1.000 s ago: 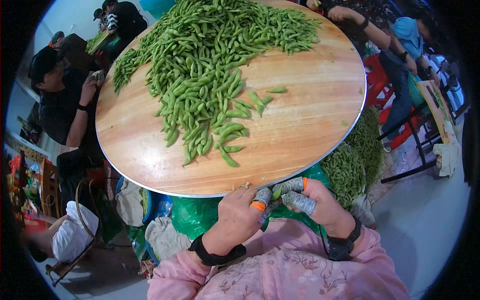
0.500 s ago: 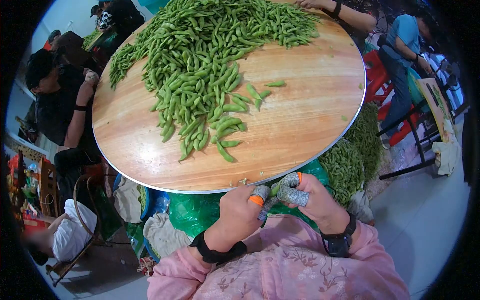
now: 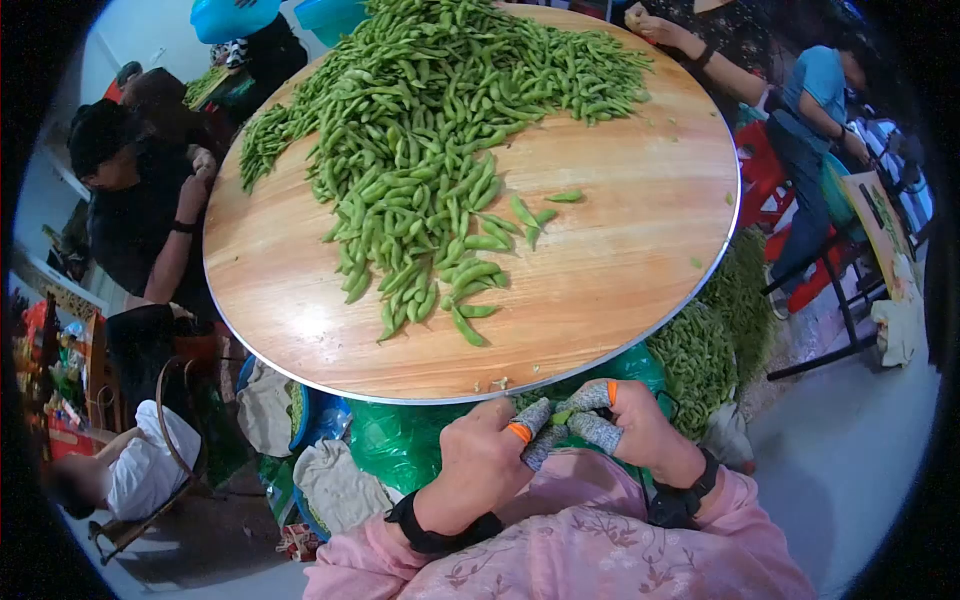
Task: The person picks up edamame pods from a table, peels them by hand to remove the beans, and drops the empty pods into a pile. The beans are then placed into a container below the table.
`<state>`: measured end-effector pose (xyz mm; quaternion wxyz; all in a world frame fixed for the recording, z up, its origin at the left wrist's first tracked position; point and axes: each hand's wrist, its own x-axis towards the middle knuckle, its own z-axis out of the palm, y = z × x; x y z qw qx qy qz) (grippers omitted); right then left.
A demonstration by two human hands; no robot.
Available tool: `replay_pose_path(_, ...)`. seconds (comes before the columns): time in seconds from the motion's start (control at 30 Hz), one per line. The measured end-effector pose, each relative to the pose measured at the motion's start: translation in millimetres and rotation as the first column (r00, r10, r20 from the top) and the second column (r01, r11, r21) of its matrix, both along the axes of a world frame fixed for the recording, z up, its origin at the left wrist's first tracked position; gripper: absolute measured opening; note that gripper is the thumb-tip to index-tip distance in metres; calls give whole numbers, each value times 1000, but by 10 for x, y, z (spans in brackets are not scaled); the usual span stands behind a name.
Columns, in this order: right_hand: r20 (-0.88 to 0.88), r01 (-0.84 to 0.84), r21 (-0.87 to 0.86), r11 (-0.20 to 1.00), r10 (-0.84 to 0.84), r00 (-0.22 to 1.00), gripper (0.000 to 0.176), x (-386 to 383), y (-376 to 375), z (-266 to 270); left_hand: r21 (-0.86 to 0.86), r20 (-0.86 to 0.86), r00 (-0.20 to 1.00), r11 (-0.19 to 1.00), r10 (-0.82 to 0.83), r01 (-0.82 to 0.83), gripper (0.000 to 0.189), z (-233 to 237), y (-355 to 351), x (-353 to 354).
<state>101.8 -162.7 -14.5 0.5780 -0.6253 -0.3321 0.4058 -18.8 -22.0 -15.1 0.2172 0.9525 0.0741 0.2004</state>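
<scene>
My left hand (image 3: 478, 458) is closed in a pinch just off the near edge of the round wooden table (image 3: 620, 270). Opposite it, my right hand (image 3: 648, 432) also pinches, and the fingertips of both meet around a green soybean pod (image 3: 564, 415). Most of the pod is hidden by the fingers. Grey knit finger sleeves with orange bands cover some fingers and thumbs. Beyond my hands, a big heap of soybean pods (image 3: 420, 150) spreads over the table's far half, with several loose pods trailing toward me.
Green plastic (image 3: 390, 440) hangs under the near rim. More pods (image 3: 695, 365) are piled on the floor at right, near a red stool (image 3: 765, 180). A cloth (image 3: 340, 485) lies at lower left. A person in black (image 3: 140, 220) sits at left; another person's arm (image 3: 720, 70) reaches in top right.
My hands are slightly lower and further from the table edge, with the pod still between the fingertips. A blue basin has come into view at top left. The whole view has shifted a little.
</scene>
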Motion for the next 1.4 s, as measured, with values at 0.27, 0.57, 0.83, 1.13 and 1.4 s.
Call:
replay_pose_path(0.27, 164, 31, -7, 1000, -29, 986, 18, -12, 40, 16, 87, -26, 1000, 996, -3, 5, 17, 83, 84, -29)
replay_pose_path(0.57, 350, 20, 28, 999, -28, 936, 19, -31, 82, 8, -512, -116, 985, 857, -130, 53, 24, -6, 44, 59)
replay_pose_path(0.83, 82, 100, 22, 995, -102, 991, 13, -17, 58, -53, -190, -62, 988, 973, -144, 130, 28, -22, 37, 115)
replay_pose_path(1.13, -55, -40, 41, 998, 42, 998, 12, 26, 14, -37, -573, -60, 953, 792, -298, 212, 30, -134, 168, 77)
replay_pose_path(1.4, 454, 3, 2, 1000, -3, 891, 17, -41, 84, -22, -608, -61, 992, 792, -112, 52, 25, -194, 33, 127)
